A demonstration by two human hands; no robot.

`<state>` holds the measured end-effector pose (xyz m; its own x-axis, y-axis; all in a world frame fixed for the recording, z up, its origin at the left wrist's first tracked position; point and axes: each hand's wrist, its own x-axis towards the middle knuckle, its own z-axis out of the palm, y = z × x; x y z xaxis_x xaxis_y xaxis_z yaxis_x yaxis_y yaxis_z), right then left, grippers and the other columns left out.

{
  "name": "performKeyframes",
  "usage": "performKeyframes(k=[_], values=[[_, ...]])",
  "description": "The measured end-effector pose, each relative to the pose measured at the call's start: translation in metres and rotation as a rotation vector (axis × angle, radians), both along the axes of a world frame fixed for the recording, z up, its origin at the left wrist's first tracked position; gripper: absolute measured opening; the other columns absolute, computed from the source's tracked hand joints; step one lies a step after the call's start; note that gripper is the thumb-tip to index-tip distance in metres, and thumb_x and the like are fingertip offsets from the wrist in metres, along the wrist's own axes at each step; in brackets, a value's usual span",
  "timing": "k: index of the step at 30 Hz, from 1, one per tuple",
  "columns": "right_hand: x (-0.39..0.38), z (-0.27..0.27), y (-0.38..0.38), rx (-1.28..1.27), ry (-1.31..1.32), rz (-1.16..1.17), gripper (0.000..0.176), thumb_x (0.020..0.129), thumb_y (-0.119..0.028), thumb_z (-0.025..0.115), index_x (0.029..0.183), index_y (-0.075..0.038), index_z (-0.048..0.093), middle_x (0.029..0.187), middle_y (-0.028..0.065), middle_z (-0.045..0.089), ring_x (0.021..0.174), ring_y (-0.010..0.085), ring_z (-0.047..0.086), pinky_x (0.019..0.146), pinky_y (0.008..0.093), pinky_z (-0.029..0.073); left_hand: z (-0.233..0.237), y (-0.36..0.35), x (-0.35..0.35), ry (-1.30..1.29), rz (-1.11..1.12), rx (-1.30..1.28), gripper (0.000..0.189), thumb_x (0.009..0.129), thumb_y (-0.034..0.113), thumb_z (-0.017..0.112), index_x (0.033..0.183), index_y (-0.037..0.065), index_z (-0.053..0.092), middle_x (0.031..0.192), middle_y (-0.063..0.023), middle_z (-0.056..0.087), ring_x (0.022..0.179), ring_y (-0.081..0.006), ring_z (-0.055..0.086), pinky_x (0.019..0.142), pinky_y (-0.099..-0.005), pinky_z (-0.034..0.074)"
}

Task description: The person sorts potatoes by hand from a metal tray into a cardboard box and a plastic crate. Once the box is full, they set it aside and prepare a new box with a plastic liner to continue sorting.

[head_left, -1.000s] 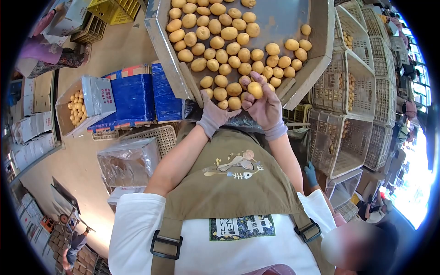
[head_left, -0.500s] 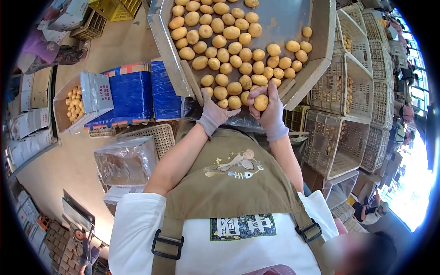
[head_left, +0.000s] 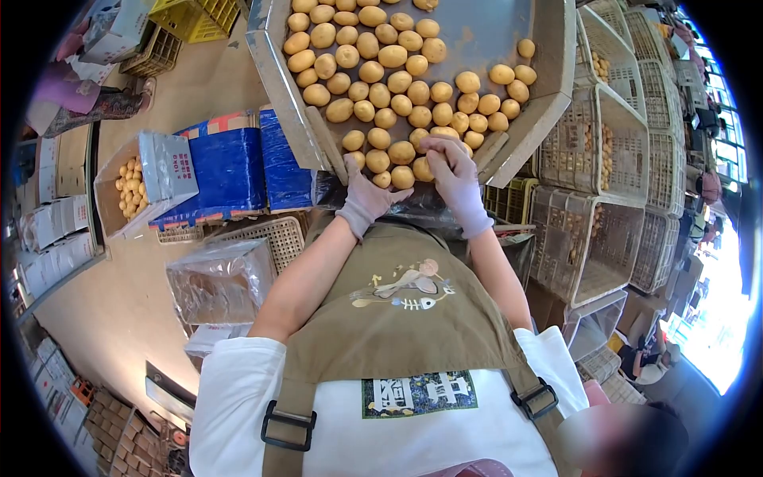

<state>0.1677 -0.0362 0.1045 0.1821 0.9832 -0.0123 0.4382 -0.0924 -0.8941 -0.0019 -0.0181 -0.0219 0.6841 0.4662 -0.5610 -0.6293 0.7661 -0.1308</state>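
Many yellow potatoes point(head_left: 393, 56) lie in a metal tray with wooden sides point(head_left: 493, 24), mostly in its left and near parts. My left hand point(head_left: 369, 193), in a light glove, rests at the left of the tray's near opening, thumb and fingers apart beside the nearest potatoes. At the right of the opening, my right hand point(head_left: 455, 172), also gloved, reaches over the potatoes with its fingers bent down. Whether a potato is between those fingers is hidden.
Stacked plastic crates point(head_left: 596, 151), some with potatoes, stand at the right. On the left are a box of potatoes point(head_left: 163, 171), blue-wrapped boxes point(head_left: 226, 171), and a plastic-lined crate point(head_left: 222, 282). A person's legs point(head_left: 111, 106) show at upper left.
My right hand has moved slightly left and turned palm down; the potato seen in it before is no longer visible there. The tray has shifted slightly left and up in view.
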Motion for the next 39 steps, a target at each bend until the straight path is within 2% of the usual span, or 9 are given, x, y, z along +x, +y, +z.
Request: performKeyframes(k=[3, 9, 13, 17, 20, 25, 30, 36, 39], values=[[0.016, -0.023, 0.009, 0.049, -0.593, 0.048, 0.029, 0.092, -0.020, 0.065, 0.116, -0.006, 0.069, 0.125, 0.0171, 0.064, 0.117, 0.0328, 0.060, 0.101, 0.0430, 0.044, 0.004, 0.001, 0.000, 0.100, -0.039, -0.055, 0.091, 0.088, 0.080, 0.043, 0.156, 0.022, 0.031, 0.160, -0.0055, 0.036, 0.147, -0.0359, 0.033, 0.112, -0.0716, 0.023], [0.029, -0.031, 0.027, -0.307, -0.851, 0.075, 0.047, 0.094, -0.050, 0.060, 0.134, -0.025, 0.064, 0.160, 0.0193, 0.035, 0.147, 0.0440, 0.029, 0.119, 0.0567, 0.018, -0.036, -0.014, -0.007, 0.390, -0.188, 0.206, 0.055, 0.096, 0.046, 0.060, 0.142, 0.020, 0.047, 0.150, -0.0009, 0.047, 0.135, -0.0272, 0.045, 0.112, -0.0585, 0.032], [0.042, -0.026, 0.024, -0.253, -0.783, 0.426, 0.044, 0.090, -0.048, 0.063, 0.127, -0.024, 0.070, 0.161, 0.0170, 0.035, 0.144, 0.0375, 0.038, 0.119, 0.0530, 0.021, -0.011, -0.007, -0.011, 0.218, -0.049, -0.003, 0.066, 0.092, 0.055, 0.064, 0.143, 0.018, 0.045, 0.157, -0.0042, 0.036, 0.139, -0.0274, 0.040, 0.112, -0.0620, 0.035], [0.060, -0.045, 0.043, -0.293, -0.671, 0.083, 0.055, 0.087, -0.049, 0.066, 0.136, -0.025, 0.063, 0.161, 0.0167, 0.032, 0.146, 0.0388, 0.034, 0.109, 0.0651, 0.028, 0.025, 0.000, -0.004, 0.210, -0.023, -0.065, 0.088, 0.092, 0.079, 0.037, 0.158, 0.021, 0.022, 0.161, -0.0082, 0.026, 0.149, -0.0348, 0.026, 0.109, -0.0735, 0.032], [0.021, -0.046, 0.032, -0.304, -0.761, 0.229, 0.073, 0.084, -0.055, 0.067, 0.150, -0.037, 0.044, 0.166, 0.0195, 0.020, 0.149, 0.0455, 0.023, 0.109, 0.0737, 0.018, 0.018, -0.003, 0.000, 0.201, -0.033, -0.047, 0.095, 0.088, 0.085, 0.029, 0.160, 0.023, 0.019, 0.163, -0.0071, 0.024, 0.149, -0.0365, 0.025, 0.108, -0.0760, 0.028], [0.017, -0.051, -0.009, -0.285, -0.889, 0.424, 0.068, 0.084, -0.057, 0.065, 0.147, -0.039, 0.049, 0.166, 0.0098, 0.023, 0.152, 0.0433, 0.016, 0.116, 0.0700, 0.004, 0.018, 0.000, 0.002, 0.083, -0.067, -0.033, 0.100, 0.085, 0.089, 0.021, 0.161, 0.024, 0.018, 0.166, -0.0074, 0.020, 0.152, -0.0365, 0.021, 0.114, -0.0736, 0.012], [0.015, -0.048, -0.005, -0.355, -0.858, 0.430, 0.067, 0.085, -0.058, 0.063, 0.148, -0.039, 0.049, 0.167, 0.0094, 0.021, 0.152, 0.0437, 0.015, 0.117, 0.0676, 0.000, 0.020, 0.000, 0.001, 0.073, -0.066, -0.006, 0.097, 0.087, 0.087, 0.018, 0.161, 0.024, 0.017, 0.166, -0.0087, 0.022, 0.151, -0.0390, 0.021, 0.114, -0.0734, 0.018], [0.000, -0.057, 0.000, -0.176, -0.957, 0.285, 0.053, 0.083, -0.042, 0.069, 0.134, -0.030, 0.063, 0.157, 0.0144, 0.039, 0.143, 0.0434, 0.031, 0.116, 0.0664, 0.011, 0.011, -0.003, 0.001, 0.122, -0.054, 0.027, 0.100, 0.086, 0.089, 0.021, 0.161, 0.023, 0.016, 0.166, -0.0090, 0.022, 0.151, -0.0380, 0.023, 0.113, -0.0734, 0.019], [-0.033, -0.044, 0.023, -0.030, -0.799, 0.211, 0.046, 0.082, -0.032, 0.072, 0.127, -0.027, 0.067, 0.149, 0.0171, 0.047, 0.139, 0.0433, 0.038, 0.116, 0.0563, 0.021, 0.012, 0.000, 0.003, 0.106, -0.049, -0.099, 0.104, 0.085, 0.089, 0.019, 0.161, 0.018, 0.015, 0.165, -0.0125, 0.021, 0.150, -0.0388, 0.024, 0.115, -0.0680, 0.026]])
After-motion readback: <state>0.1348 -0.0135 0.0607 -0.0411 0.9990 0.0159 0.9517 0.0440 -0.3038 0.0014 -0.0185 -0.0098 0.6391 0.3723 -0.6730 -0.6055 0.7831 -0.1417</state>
